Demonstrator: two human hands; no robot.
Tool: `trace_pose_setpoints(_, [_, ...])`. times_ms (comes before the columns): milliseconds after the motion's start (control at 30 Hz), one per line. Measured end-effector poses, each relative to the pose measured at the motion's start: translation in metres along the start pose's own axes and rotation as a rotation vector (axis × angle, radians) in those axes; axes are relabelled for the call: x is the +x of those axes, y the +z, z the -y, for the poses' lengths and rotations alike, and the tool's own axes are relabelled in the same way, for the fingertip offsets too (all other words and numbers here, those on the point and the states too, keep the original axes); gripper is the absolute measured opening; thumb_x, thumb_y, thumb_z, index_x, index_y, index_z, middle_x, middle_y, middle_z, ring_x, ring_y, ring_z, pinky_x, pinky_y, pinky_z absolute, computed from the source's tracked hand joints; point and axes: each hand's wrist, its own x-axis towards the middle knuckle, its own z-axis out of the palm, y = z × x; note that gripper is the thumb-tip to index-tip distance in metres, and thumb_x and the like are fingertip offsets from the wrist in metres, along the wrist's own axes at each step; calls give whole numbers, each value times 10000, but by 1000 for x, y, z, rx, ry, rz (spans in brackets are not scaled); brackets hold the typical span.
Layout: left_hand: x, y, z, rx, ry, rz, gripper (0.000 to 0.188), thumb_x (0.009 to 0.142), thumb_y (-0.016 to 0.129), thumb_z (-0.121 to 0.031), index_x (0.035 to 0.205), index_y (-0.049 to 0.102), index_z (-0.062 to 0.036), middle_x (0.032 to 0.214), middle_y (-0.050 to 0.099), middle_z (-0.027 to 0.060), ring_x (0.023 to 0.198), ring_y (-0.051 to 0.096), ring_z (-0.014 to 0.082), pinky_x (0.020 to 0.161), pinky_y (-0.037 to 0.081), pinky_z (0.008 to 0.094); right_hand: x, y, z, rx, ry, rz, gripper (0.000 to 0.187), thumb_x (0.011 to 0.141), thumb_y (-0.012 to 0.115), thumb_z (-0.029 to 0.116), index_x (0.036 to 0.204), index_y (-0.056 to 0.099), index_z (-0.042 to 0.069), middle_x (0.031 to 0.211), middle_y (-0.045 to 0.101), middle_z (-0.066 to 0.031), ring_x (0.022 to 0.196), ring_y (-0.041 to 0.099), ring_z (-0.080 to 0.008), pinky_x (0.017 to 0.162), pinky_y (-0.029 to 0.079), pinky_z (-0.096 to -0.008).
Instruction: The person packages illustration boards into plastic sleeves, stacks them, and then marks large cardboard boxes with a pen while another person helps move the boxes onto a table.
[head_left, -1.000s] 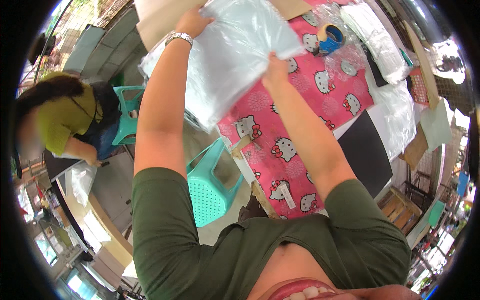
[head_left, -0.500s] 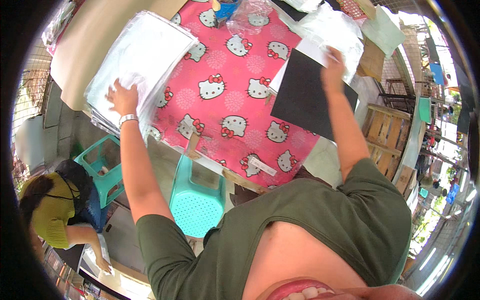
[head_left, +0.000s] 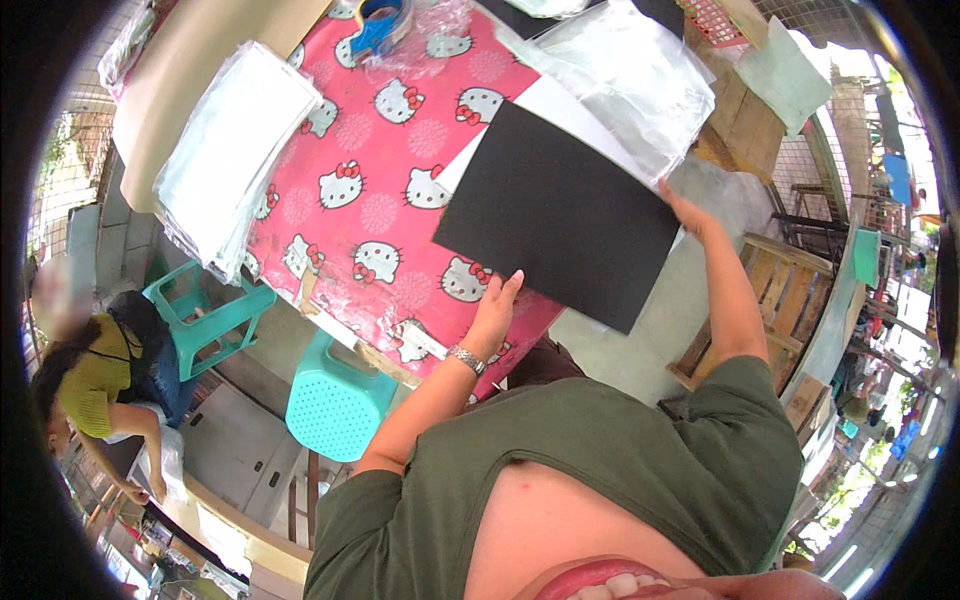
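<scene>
A black rectangular sheet [head_left: 560, 215] lies at a slant on white sheets [head_left: 580, 120] at the right of the table, its near corner reaching past the table's edge. At its right corner is my right hand [head_left: 692, 213], fingers closed on the edge and partly hidden. My left hand [head_left: 492, 318] is by the sheet's near left edge, thumb and finger stretched out and apart, the fingertips at the edge. A watch with a metal band circles the left wrist. To the left lies a stack of clear plastic sleeves [head_left: 225, 150].
A pink cartoon-cat cover [head_left: 340, 225] spans the table. Blue tape roll [head_left: 380, 25] and crumpled plastic [head_left: 425, 45] lie at the back; more plastic sleeves [head_left: 640, 85] at far right. Turquoise stools [head_left: 340, 400] stand at the near left. Another person [head_left: 100, 370] works at lower left.
My left hand has left the sleeve stack and come right to the black sheet's near edge. My right hand has come nearer, from the sheet's far side to its right corner. The view has shifted.
</scene>
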Motion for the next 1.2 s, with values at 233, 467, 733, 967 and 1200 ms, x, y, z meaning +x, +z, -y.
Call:
trace_pose_setpoints(233, [12, 5, -39, 226, 535, -553, 717, 806, 712, -195, 1341, 324, 82, 1305, 469, 213, 1190, 462, 293, 1039, 335, 368, -72, 103, -35, 192, -22, 480, 900, 851, 455, 714, 1338, 442, -42, 1287, 547, -149, 1057, 586, -268, 930, 456, -387])
trace_pose_setpoints(467, [-23, -136, -124, 121, 76, -448, 570, 777, 719, -162, 1257, 481, 32, 1108, 619, 126, 980, 617, 240, 879, 498, 363, -118, 273, 17, 326, -405, 636, 918, 838, 645, 543, 1421, 265, -56, 1415, 398, -214, 1299, 395, -309, 1080, 325, -399])
trace_pose_setpoints(733, [-31, -206, -183, 731, -136, -558, 737, 721, 745, -324, 1305, 480, 39, 1261, 567, 160, 1176, 511, 266, 1039, 341, 369, -143, 394, 77, 493, 23, 1157, 986, 821, 680, 518, 1504, 99, 109, 1569, 113, -108, 1442, 98, -301, 1142, 159, -482])
trace_pose_setpoints(967, [-3, -274, -244, 921, -48, -427, 826, 657, 789, -367, 1300, 492, 59, 1288, 542, 192, 1192, 488, 283, 1013, 354, 369, -147, 430, 182, 15, -70, 1164, 1002, 786, 626, 651, 1458, 264, 1, 1478, 336, -188, 1376, 308, -324, 1109, 279, -391])
trace_pose_setpoints(1200, [11, -272, -268, 1511, 197, -496, 852, 673, 787, -372, 1344, 443, 24, 1278, 514, 241, 1184, 494, 372, 989, 414, 427, -118, 308, 181, -20, -667, 923, 575, 923, 557, 457, 1335, 496, 60, 1330, 517, -145, 1217, 501, -273, 1046, 376, -400])
